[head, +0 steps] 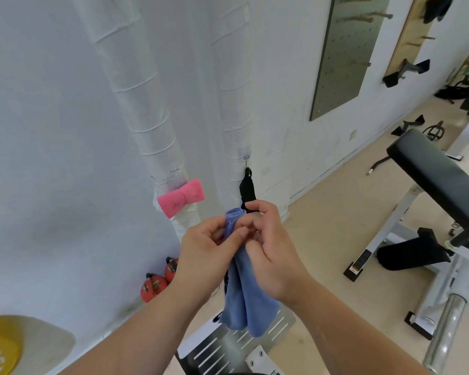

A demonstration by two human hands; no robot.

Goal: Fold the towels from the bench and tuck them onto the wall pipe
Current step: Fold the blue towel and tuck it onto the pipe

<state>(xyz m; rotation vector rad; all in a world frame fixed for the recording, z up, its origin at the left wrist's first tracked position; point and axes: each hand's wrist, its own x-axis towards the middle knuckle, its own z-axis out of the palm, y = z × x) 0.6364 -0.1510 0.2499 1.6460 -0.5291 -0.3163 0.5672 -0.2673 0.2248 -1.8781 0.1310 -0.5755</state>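
Note:
A blue towel (248,299) hangs folded lengthwise between my hands at the centre of the view. My left hand (201,255) pinches its upper edge from the left, and my right hand (268,244) grips the top from the right. Behind them, a pink towel (180,198) sits tucked behind the left white-wrapped wall pipe (144,104). A second wrapped pipe (234,77) runs down the wall to the right of it. The black padded bench (439,174) stands at the right.
A black strap (247,190) hangs from a hook by the right pipe. Red kettlebells (157,284) rest on the floor by the wall. A slotted metal plate (228,347) lies below my hands. A grey pegboard (347,55) hangs on the wall.

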